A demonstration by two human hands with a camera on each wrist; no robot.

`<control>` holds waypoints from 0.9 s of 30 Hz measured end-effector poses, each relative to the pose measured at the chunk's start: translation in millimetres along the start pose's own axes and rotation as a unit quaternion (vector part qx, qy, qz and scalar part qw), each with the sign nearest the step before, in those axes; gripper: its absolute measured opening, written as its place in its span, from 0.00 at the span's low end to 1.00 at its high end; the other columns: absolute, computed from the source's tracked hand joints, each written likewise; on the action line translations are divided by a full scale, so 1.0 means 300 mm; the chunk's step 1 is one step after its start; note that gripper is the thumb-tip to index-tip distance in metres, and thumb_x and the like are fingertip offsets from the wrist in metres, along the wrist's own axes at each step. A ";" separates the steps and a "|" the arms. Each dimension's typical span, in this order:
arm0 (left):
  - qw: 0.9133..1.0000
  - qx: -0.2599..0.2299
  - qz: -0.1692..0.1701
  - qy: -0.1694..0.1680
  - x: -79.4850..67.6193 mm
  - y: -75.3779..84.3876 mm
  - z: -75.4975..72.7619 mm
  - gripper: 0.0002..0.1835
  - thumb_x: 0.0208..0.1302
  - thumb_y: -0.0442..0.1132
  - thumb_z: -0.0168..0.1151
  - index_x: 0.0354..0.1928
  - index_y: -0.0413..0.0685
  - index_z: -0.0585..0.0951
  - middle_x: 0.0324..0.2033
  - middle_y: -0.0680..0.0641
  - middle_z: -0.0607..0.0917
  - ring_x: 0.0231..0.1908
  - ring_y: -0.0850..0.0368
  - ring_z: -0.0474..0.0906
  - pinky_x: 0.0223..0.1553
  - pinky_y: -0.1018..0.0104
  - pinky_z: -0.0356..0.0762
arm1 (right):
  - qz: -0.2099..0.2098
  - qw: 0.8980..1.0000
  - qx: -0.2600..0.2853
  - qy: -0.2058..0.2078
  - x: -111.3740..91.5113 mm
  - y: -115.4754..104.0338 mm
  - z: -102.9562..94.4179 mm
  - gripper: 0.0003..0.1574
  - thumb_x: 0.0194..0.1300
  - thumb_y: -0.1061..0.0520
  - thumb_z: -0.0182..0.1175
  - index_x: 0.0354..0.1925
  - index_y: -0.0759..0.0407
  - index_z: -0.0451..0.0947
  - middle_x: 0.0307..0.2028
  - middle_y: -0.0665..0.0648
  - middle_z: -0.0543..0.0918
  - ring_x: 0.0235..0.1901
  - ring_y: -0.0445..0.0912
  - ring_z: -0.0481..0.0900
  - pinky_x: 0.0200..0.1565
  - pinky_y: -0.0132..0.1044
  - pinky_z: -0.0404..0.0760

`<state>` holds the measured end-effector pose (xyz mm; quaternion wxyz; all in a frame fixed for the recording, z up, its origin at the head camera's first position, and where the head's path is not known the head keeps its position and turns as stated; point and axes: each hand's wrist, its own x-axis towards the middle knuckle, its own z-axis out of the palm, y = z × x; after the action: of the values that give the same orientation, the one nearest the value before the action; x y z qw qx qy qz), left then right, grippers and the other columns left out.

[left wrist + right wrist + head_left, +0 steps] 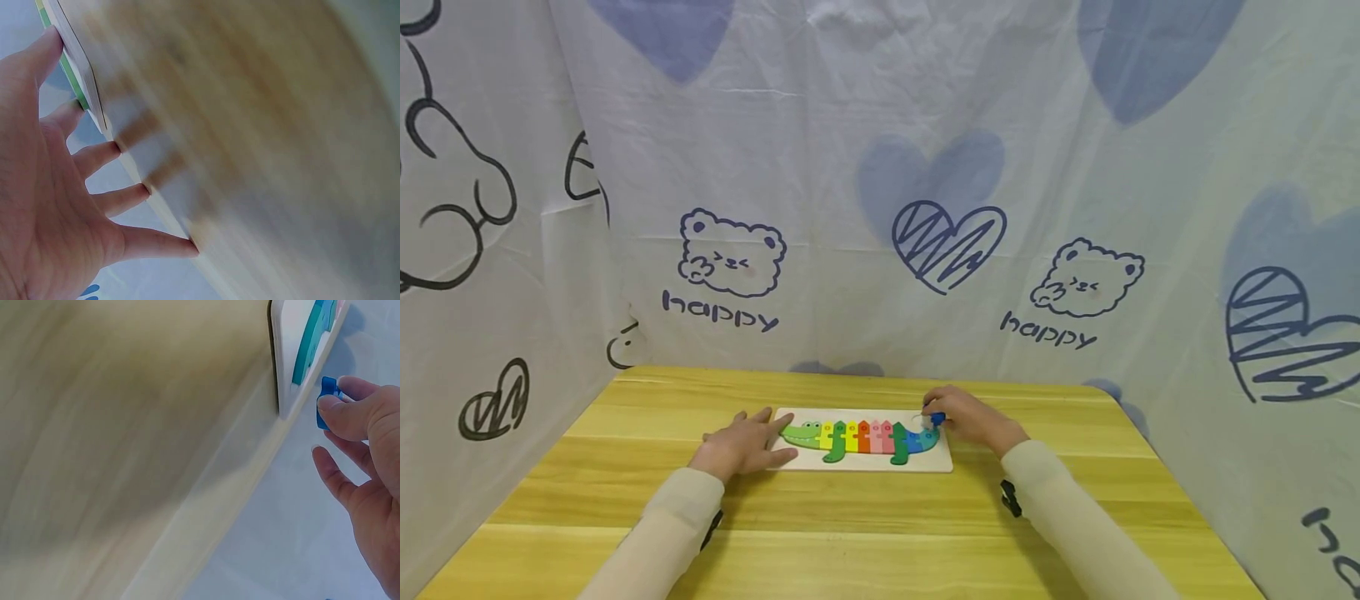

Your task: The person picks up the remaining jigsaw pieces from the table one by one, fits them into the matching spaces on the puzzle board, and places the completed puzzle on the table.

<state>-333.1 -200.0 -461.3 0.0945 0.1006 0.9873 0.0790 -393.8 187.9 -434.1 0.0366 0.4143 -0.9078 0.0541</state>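
A crocodile puzzle (862,437) in rainbow-coloured pieces lies on a white board (850,462) on the table. My left hand (739,446) has its fingers spread at the board's head end. Its thumb and index finger (65,115) touch the board, while the other fingertips rest on the tabletop. Over the board's tail end, my right hand (973,418) pinches a small blue puzzle piece (325,406) between thumb and fingers. That piece is raised off the board, close to the blue-teal tail (929,439).
The wooden table (850,533) has yellowish grain. Behind it hangs a white cloth (835,183) printed with hearts and bears, and more cloth borders both sides. A dark wrist strap part (1011,498) shows under the right sleeve.
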 end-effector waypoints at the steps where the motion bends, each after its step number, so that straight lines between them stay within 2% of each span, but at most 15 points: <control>1: 1.000 0.000 0.000 0.000 -0.001 0.001 -0.001 0.42 0.59 0.74 0.47 0.72 0.67 0.57 0.73 0.41 0.57 0.68 0.24 0.51 0.43 0.11 0.51 | 0.001 1.000 0.003 -0.003 0.005 -0.005 0.003 0.20 0.57 0.71 0.63 0.49 0.62 0.82 0.54 0.61 0.79 0.55 0.54 0.76 0.61 0.49 0.75; 8: 1.000 0.000 0.000 0.000 -0.005 0.004 -0.006 0.41 0.59 0.73 0.47 0.72 0.67 0.57 0.73 0.41 0.57 0.68 0.24 0.51 0.44 0.12 0.51 | 0.016 1.000 0.013 -0.019 0.024 -0.024 0.021 0.20 0.59 0.72 0.60 0.50 0.60 0.82 0.56 0.61 0.78 0.58 0.54 0.74 0.64 0.48 0.72; 19: 1.000 -0.003 0.003 -0.002 -0.011 0.005 -0.008 0.41 0.59 0.73 0.47 0.72 0.67 0.57 0.73 0.40 0.57 0.68 0.23 0.50 0.44 0.11 0.50 | 0.010 1.000 0.012 -0.020 0.025 -0.021 0.037 0.19 0.61 0.72 0.58 0.49 0.61 0.82 0.55 0.61 0.79 0.56 0.54 0.75 0.62 0.48 0.74; 27: 1.000 -0.002 0.006 -0.002 -0.006 0.002 -0.007 0.42 0.59 0.73 0.46 0.73 0.67 0.57 0.73 0.40 0.57 0.68 0.23 0.50 0.43 0.11 0.50 | 0.027 0.999 0.021 -0.026 0.032 -0.026 0.044 0.18 0.62 0.70 0.58 0.49 0.59 0.82 0.56 0.58 0.79 0.56 0.52 0.74 0.63 0.46 0.73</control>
<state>-331.9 -200.1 -458.7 0.0963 0.1067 0.9863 0.0812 -394.6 174.0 -445.7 0.0025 0.3913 -0.9181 0.0630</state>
